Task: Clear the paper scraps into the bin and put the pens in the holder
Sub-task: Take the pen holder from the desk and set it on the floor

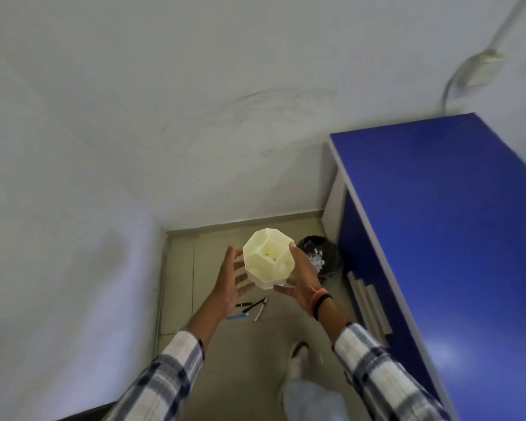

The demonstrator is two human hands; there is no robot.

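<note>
1. Holder (269, 259): pale faceted cup, aloft above the floor (225, 354), cradled between both hands.
2. Right hand (301, 273) cups its side; left hand (233, 279) is spread, fingers barely touching.
3. Looks light, rigid and smooth; best gripped around its lower walls.
4. Pens (251, 308) lie on the floor below, near the bin (322, 256).

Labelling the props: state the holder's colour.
Pale cream-yellow holder, seen best in the head view.

Plaid white-navy sleeves (170, 372); pink, black wristbands (318, 300) on right wrist; white shoe (298, 357).

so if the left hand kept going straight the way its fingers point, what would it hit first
Probably the side of the pale faceted holder: the left hand is open right beside it, fingers angled up towards it. Whether they already touch is unclear.
</note>
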